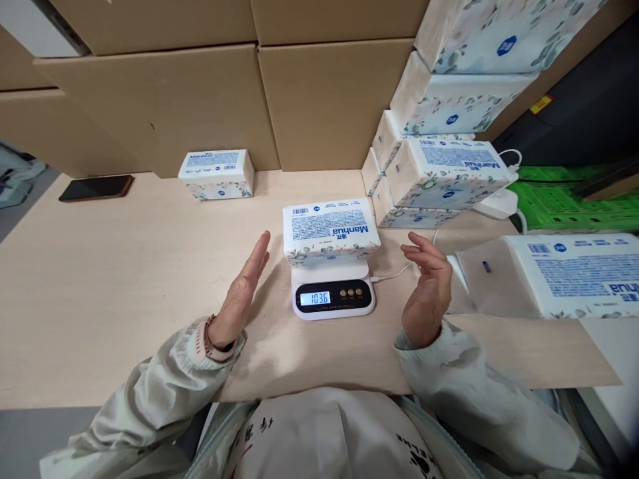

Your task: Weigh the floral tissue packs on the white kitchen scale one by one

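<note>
A tissue pack (pixel 330 231) with blue print lies on a white digital scale (pixel 333 293), whose lit display reads 103.6. My left hand (pixel 240 293) is raised to the left of the pack, fingers stretched out, palm facing it, touching nothing. On the other side my right hand (pixel 426 289) is held apart from the pack, its fingers extended and slightly bent, with nothing in it. A cable runs from the scale's right side towards my right hand.
Stacked tissue packs (pixel 449 173) stand at the back right, and a larger pack (pixel 579 276) lies at the right. Behind the table (pixel 150 293) are cardboard boxes (pixel 334 106). A small pack (pixel 217 174) and a phone (pixel 96 188) are at the back left.
</note>
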### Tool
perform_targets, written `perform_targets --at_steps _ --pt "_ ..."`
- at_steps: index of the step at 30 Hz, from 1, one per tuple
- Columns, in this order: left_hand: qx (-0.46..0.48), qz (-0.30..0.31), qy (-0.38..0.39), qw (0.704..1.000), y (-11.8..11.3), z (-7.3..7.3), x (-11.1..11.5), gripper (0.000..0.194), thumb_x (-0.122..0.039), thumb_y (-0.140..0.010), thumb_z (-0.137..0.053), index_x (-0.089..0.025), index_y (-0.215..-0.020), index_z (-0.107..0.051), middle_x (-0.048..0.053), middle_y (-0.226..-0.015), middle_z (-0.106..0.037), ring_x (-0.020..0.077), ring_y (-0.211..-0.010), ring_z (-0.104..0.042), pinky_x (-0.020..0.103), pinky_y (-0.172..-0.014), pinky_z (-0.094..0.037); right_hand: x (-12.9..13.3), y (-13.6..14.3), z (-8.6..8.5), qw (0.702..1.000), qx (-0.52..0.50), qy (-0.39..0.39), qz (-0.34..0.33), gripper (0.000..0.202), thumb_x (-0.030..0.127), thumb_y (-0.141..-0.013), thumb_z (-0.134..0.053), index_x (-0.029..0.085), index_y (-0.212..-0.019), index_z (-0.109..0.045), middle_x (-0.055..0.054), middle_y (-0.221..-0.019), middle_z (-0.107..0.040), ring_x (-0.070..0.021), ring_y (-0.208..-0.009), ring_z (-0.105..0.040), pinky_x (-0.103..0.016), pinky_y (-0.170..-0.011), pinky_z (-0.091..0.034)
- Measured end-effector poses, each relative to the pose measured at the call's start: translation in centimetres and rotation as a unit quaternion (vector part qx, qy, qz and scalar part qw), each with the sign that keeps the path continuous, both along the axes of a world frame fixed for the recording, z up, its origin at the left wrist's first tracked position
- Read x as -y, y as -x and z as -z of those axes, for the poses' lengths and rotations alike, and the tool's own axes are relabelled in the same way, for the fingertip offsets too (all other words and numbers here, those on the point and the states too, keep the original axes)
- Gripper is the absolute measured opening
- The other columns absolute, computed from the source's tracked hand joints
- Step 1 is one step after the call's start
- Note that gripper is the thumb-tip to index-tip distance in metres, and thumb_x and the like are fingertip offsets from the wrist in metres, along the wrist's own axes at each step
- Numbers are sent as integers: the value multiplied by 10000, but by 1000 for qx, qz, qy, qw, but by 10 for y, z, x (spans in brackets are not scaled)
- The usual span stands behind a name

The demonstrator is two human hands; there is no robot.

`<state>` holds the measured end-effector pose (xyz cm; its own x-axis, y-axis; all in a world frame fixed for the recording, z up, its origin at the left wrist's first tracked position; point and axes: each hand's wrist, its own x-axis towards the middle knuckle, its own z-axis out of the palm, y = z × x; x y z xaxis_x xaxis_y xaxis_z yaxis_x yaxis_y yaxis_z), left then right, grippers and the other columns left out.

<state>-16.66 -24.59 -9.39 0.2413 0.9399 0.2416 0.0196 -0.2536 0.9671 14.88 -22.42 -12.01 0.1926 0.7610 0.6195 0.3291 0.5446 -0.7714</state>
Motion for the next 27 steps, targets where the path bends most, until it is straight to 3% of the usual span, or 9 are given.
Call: perform_targets --at_steps 7,19,27 --pt "5 -1 6 1000 0 1 0 626 -655 -1107 -250 -441 -1688 -344 -89 -1800 -184 268 -1706 -46 523 -1411 -66 2 1 -1 1000 1 5 15 361 529 -1057 -380 279 -1151 -623 -116 -1474 -616 -332 -1260 -668 -657 -1101 -514" --pt "11 -4 21 1000 -2 -1 -1 634 -668 -1100 -294 -421 -1678 -378 -69 -1792 -216 277 -1702 -83 526 -1414 -86 4 2 -3 1000 13 12 -5 349 497 -1065 -390 303 -1186 -654 -84 -1486 -619 -318 -1367 -621 -640 -1149 -506" --pt "21 0 29 999 -5 -1 -4 630 -669 -1096 -325 -421 -1671 -393 -74 -1788 -227 281 -1701 -91 542 -1411 -85 5 2 -3 996 68 49 -13 342 458 -1068 -402 264 -1178 -662 -103 -1495 -635 -330 -1450 -555 -672 -1211 -410"
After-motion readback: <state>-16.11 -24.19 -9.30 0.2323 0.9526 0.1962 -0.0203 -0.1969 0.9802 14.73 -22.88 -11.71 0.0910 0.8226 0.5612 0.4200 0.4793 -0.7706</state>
